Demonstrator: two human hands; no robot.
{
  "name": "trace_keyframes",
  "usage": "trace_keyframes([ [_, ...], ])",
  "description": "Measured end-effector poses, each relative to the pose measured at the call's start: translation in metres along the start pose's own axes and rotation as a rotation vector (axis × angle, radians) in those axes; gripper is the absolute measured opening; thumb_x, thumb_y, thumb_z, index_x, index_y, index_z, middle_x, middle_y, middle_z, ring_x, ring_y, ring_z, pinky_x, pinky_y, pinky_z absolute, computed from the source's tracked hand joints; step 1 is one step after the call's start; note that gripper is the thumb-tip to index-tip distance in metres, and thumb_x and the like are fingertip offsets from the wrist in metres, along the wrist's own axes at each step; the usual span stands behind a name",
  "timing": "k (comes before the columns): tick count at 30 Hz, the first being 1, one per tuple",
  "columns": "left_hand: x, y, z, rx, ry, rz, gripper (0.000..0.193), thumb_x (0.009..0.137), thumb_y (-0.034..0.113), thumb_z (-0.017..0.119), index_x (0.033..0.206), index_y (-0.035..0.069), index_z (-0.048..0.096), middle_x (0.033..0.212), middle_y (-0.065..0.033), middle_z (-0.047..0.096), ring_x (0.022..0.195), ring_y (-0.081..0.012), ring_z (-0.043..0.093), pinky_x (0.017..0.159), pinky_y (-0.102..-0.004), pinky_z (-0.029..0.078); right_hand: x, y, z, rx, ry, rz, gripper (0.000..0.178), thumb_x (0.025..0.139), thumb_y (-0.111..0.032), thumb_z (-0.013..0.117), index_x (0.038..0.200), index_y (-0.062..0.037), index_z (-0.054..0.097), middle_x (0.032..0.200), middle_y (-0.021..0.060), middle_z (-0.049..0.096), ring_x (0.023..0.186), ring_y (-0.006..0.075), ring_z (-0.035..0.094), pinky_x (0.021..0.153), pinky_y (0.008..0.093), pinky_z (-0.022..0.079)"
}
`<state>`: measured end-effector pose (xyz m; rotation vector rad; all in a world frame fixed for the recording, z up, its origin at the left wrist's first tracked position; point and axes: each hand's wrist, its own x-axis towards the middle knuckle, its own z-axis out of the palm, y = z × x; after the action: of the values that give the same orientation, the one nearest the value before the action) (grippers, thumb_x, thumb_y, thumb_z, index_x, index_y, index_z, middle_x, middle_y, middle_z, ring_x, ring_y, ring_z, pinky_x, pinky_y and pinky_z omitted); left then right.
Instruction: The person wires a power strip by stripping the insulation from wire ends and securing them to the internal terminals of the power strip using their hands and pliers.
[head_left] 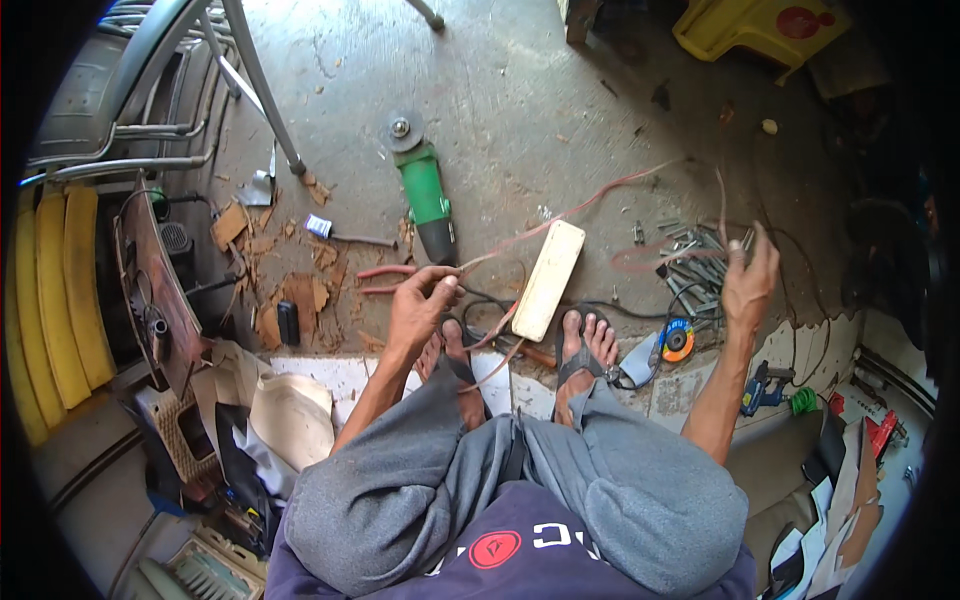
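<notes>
A thin, clear-reddish electrical wire (600,192) loops over the floor between my hands. My left hand (425,305) is closed, pinching the wire between thumb and fingers, beside red-handled pliers (385,270). Closed too, my right hand (752,275) grips the wire's other stretch, with a small metallic bit showing at its fingertips that I cannot make out. It hovers at the right edge of a heap of grey metal bolts or screws (695,268). An oblong cream box (549,280), perhaps an extension socket, lies between my feet and the grinder, with wire running along its left side.
A green angle grinder (425,190) lies ahead on the concrete floor. A flap disc (678,340) rests right of my feet. Torn brown scraps (308,295) litter the left, near metal chair legs (265,100). A blue tool (765,390) sits right, a yellow stool (745,35) far right.
</notes>
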<state>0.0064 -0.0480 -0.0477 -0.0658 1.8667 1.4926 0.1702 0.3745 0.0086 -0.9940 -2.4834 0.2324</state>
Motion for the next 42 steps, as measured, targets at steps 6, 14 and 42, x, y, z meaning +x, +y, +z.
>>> trace_keyframes([
  [6,-0.032,-0.013,0.01,0.302,-0.053,-0.159,0.026,0.099,0.018,0.061,0.114,-0.003,0.067,0.092,-0.0088,0.072,0.086,-0.0136,0.067,0.078,-0.0287,0.053,-0.047,-0.066,0.011,0.347,-0.417,-0.029,0.023,0.095,-0.016,0.062,0.112,-0.0031,0.068,0.103,0.0139,0.069,0.096,0.0326,0.068,0.087,0.0409,0.053],
  [14,-0.057,-0.015,0.011,0.471,0.066,-0.03,0.022,0.094,0.016,0.062,0.109,0.002,0.069,0.091,-0.0165,0.073,0.083,-0.027,0.072,0.075,-0.0366,0.055,-0.115,-0.12,0.062,0.38,-0.86,-0.71,0.039,0.085,-0.015,0.066,0.124,-0.0132,0.065,0.132,0.011,0.059,0.131,0.0313,0.048,0.112,0.0555,0.034],
  [42,-0.025,0.021,-0.076,0.139,-0.482,-0.151,0.023,0.098,0.02,0.064,0.09,-0.002,0.067,0.075,-0.0039,0.066,0.067,-0.0111,0.062,0.061,-0.0269,0.05,-0.036,-0.024,0.031,0.455,-1.646,0.212,0.065,0.091,-0.06,0.06,0.104,0.0019,0.074,0.085,0.0124,0.073,0.077,0.0198,0.065,0.072,0.0347,0.052],
])
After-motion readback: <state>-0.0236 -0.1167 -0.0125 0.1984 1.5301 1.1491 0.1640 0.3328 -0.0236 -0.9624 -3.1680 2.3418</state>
